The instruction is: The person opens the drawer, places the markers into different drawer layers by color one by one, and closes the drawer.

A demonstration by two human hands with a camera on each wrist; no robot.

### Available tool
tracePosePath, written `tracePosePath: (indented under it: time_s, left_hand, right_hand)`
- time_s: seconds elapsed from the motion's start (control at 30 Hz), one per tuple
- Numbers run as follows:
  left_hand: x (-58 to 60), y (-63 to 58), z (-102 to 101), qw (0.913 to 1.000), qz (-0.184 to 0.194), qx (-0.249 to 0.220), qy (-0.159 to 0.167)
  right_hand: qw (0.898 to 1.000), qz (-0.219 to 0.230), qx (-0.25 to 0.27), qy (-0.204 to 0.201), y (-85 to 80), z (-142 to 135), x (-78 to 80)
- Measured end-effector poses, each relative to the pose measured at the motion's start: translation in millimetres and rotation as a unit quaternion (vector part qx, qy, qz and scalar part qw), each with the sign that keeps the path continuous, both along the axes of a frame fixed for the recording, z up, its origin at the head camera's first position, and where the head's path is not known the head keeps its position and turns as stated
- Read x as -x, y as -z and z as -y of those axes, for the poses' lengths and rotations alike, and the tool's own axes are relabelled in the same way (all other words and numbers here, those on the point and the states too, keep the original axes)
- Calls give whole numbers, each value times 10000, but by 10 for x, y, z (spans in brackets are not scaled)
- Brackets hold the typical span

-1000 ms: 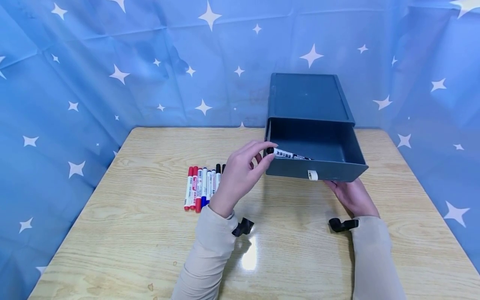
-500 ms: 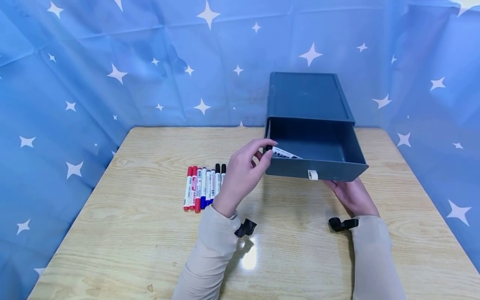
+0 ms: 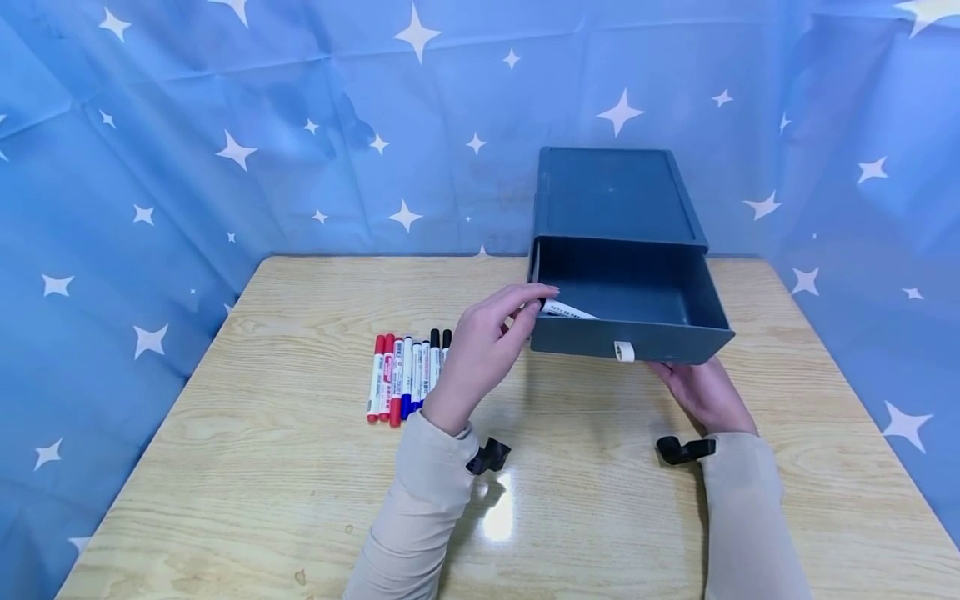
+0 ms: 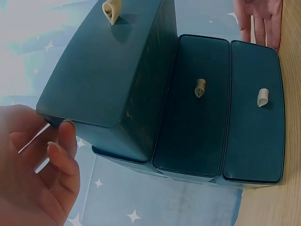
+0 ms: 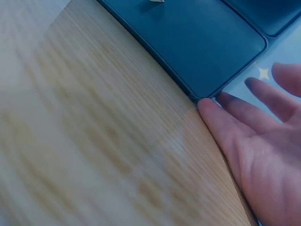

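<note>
A dark blue-green cabinet [image 3: 615,196] has three drawers, and the top drawer [image 3: 630,340] is pulled out. Over that drawer's front left corner, my left hand [image 3: 483,346] pinches the black-capped end of a white whiteboard marker [image 3: 570,311]. The marker slants down into the drawer, and its far end is hidden by the front wall. In the left wrist view, my left fingers [image 4: 66,157] curl at the drawer's corner. My right hand [image 3: 708,396] is at the cabinet's lower right, its fairly straight fingers [image 5: 225,120] touching the bottom corner.
Several red, blue and black markers [image 3: 407,379] lie in a row on the wooden table [image 3: 262,467], left of the cabinet. A pale tab [image 3: 624,351] sticks out from the open drawer's front. A blue curtain [image 3: 337,125] with white stars hangs behind.
The marker has turned and sunk, so less of it shows above the drawer's front wall. My left hand has shifted only slightly. The right hand and the cabinet stay in place.
</note>
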State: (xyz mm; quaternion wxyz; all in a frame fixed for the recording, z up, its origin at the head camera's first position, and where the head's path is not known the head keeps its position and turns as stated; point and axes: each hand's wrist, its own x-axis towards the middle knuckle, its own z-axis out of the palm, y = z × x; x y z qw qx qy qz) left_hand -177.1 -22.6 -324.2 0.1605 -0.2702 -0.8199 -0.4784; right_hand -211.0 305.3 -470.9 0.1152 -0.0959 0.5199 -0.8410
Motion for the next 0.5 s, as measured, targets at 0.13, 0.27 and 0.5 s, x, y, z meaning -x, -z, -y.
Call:
tracePosePath:
  time_s: [0.13,0.27,0.5]
  left_hand:
    - [4,7,4,10000,-57,41,7]
    - [13,11,9,9997,-125,171,97]
    - [14,-3,20,9984,72,389,405]
  right_hand:
    - [10000,7,18,-15,-8,2,5]
    - [10000,7,58,-25,-1,0,8]
    - [9999,-28,145,-26,14,-5,-1]
